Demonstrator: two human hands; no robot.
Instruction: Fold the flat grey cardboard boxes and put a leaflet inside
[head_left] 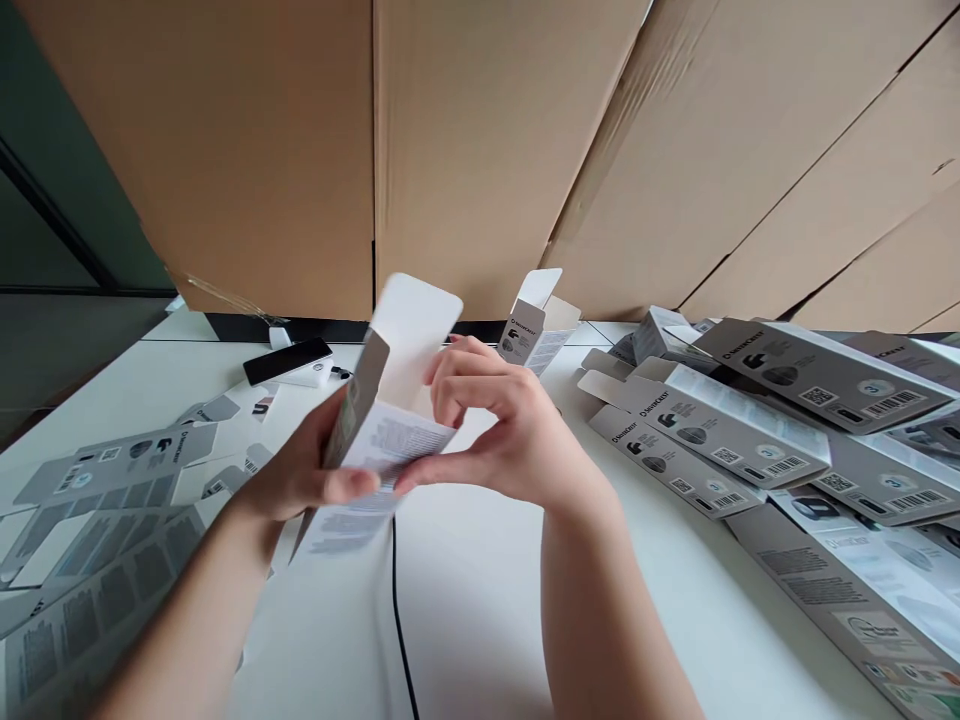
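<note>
Both my hands hold one small grey and white carton (382, 425) above the white table (480, 600). Its top flap stands open, showing the white inside. My left hand (300, 470) grips the carton's left side and bottom, thumb on the printed face. My right hand (499, 420) holds the right side, fingers curled at the open end by the flap.
Flat unfolded cartons (97, 530) lie at the left. Folded cartons (787, 430) are piled at the right. One upright open carton (529, 325) stands behind my hands. A black phone (287, 361) lies at the back left. Big cardboard boxes (480, 150) wall the back. A black cable (397, 610) runs down the table.
</note>
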